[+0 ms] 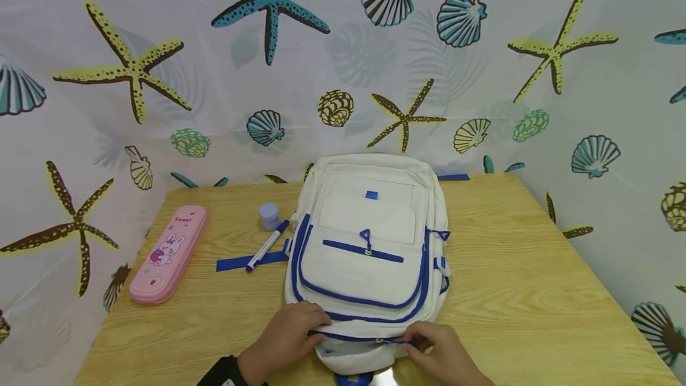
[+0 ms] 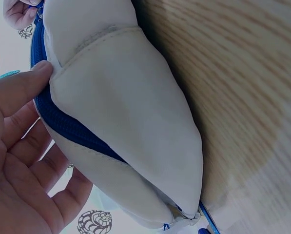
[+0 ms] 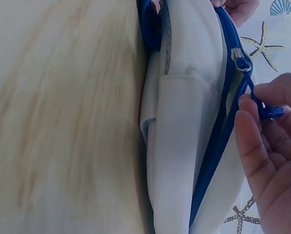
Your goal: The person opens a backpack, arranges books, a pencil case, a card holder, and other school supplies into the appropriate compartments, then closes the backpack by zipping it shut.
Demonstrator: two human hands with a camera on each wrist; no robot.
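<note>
A white backpack (image 1: 367, 216) with blue trim lies front up on the table, its top toward the back wall. My left hand (image 1: 289, 335) pinches the fabric along the blue zipper at its near end, thumb on the zipper edge in the left wrist view. Between thumb and fingers, my right hand (image 1: 442, 353) holds the blue zipper pull (image 3: 271, 112). Its metal slider (image 3: 240, 59) sits on the zipper in the right wrist view. Below the blue zipper line, a grey-lined opening (image 1: 348, 348) shows between the hands.
Left of the backpack, a pink pencil case (image 1: 168, 255) with a rabbit picture lies on the wooden table (image 1: 509, 279). A white marker with blue ends (image 1: 266, 247) lies across a blue strap (image 1: 230, 264). A small light-blue round object (image 1: 270, 216) stands behind it.
</note>
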